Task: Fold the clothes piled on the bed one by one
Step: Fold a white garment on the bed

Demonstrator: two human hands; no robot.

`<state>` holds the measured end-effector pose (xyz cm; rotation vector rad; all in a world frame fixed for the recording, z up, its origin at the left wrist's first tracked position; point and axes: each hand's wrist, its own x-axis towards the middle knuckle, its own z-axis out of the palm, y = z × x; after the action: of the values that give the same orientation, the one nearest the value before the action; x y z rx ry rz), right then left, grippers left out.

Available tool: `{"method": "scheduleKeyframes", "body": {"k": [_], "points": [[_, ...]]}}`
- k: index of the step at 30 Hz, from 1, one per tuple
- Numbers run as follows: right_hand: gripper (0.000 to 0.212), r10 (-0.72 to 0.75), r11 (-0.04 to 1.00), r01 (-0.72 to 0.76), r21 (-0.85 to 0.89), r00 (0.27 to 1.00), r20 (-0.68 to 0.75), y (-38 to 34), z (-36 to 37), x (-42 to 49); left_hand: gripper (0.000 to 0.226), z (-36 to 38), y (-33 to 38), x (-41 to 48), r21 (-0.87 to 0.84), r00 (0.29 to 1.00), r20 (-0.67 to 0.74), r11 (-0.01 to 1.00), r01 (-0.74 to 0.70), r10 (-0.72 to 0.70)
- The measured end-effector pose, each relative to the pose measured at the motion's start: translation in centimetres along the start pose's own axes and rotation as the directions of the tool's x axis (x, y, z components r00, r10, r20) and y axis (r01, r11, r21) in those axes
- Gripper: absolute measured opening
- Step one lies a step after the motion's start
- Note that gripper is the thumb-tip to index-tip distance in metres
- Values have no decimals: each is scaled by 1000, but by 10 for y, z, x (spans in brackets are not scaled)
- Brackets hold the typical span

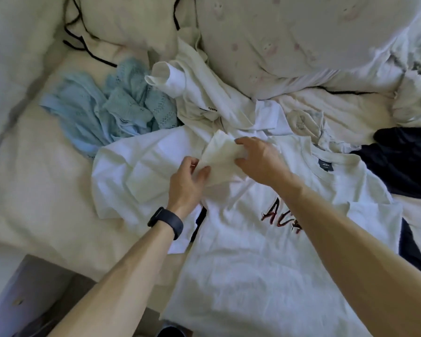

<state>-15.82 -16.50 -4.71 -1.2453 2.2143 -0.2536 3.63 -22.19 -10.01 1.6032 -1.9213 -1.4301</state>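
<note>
Laundry all over the bed [34, 190] here, and the one being worked on is a white printed tee [265, 263], spread flat front-up in the near middle with its collar pointing toward the far right and red-and-black lettering across the chest. Both hands are up by its shoulder on a pale fabric flap [220, 155]. It looks like that shirt's sleeve, though I honestly can't tell for sure. The left grip [188, 181], with a black wristband [167, 221] on that arm, is pinching the flap's lower corner between thumb and fingers. The right grip [260, 159] has its fingers curled over the top edge and its thumb underneath, so it's clamped on the same flap. A second white tee [131, 171] is lying partly under the printed one on the left. Further back there's a crumpled light blue knit [107, 110], a heap of white clothes [204, 98] just beside it, and a dark navy garment [404, 161] off to the right. A big pillow [289, 40] sits at the far side.
</note>
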Motion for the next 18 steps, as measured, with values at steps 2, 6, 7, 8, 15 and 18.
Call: {"method": "scheduleKeyframes", "body": {"k": [2, 6, 7, 8, 15, 18], "points": [[26, -58, 987, 80, 139, 986, -155, -22, -3, 12, 21, -14, -2, 8, -124, 994, -108, 992, 9, -22], [20, -200, 979, 202, -1, 965, -173, -49, 6, 38, 17, -31, -9, 31, -90, 987, -159, 996, 7, -21], [23, -193, 981, 188, -56, 973, -125, -50, 9, 44, 15, -32, -14, 37, -69, 990, -131, 997, 36, -45], [27, -161, 985, 156, -70, 984, -75, -49, 12, 48, 14, -32, -19, 41, -43, 992, -99, 997, 70, -74], [35, -38, 997, 39, 63, 999, -11, -61, 25, 64, 45, -38, -34, 23, -64, 925, 281, 957, 284, -256], [22, 36, 966, -4, 257, 992, -120, -46, 14, 42, 28, -53, -19, -1, -50, 970, 217, 991, 126, -112]]}}
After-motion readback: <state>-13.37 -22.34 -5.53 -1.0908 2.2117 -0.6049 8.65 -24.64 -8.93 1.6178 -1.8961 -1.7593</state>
